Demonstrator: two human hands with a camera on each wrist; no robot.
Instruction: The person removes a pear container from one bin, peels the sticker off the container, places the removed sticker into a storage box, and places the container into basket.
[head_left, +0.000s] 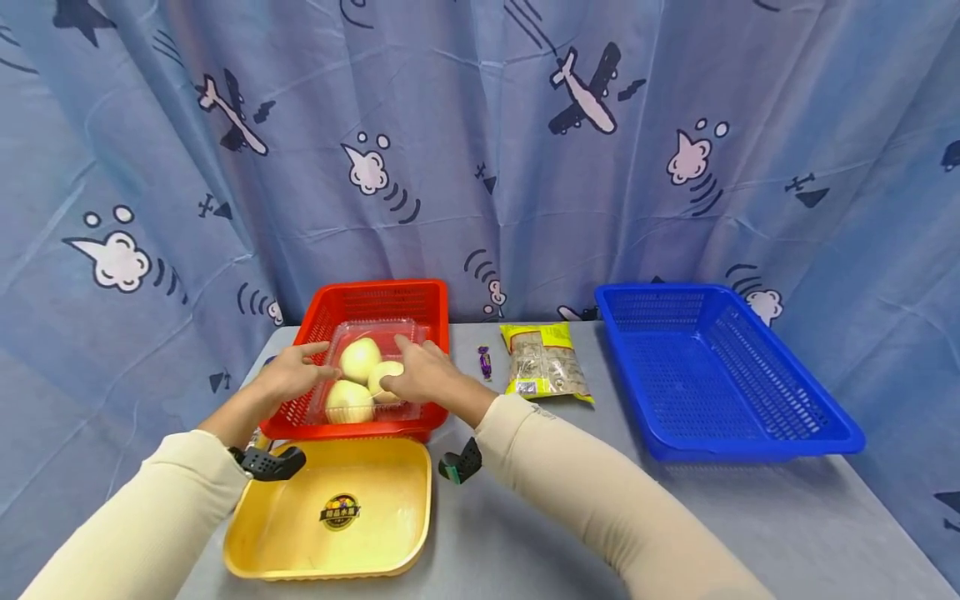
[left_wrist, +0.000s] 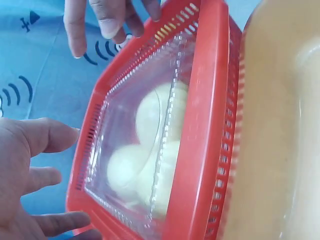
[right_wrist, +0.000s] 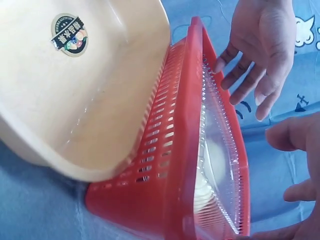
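Observation:
A clear plastic box (head_left: 408, 327) with ridged edges sits inside the red basket (head_left: 420, 292). Pale, smooth round items (head_left: 361, 360) show through it, three in all. My left hand (head_left: 288, 372) hovers at the box's left side, fingers spread and slightly bent. At its right side is my right hand (head_left: 426, 372), its fingers loosely apart. Neither hand grips anything; in the left wrist view the left hand (left_wrist: 20, 175) has its fingertips near the basket rim. In the right wrist view, the right hand (right_wrist: 300, 165) is beside the basket, across from the left hand (right_wrist: 265, 50).
A yellow tray (head_left: 300, 533) with a round label stands in front of the red basket, close against it. To the right lie a small purple-wrapped sweet (head_left: 485, 363) and a yellow-and-clear food packet (head_left: 543, 362). Farther right stands a blue basket (head_left: 675, 375). A patterned curtain (head_left: 465, 150) hangs behind.

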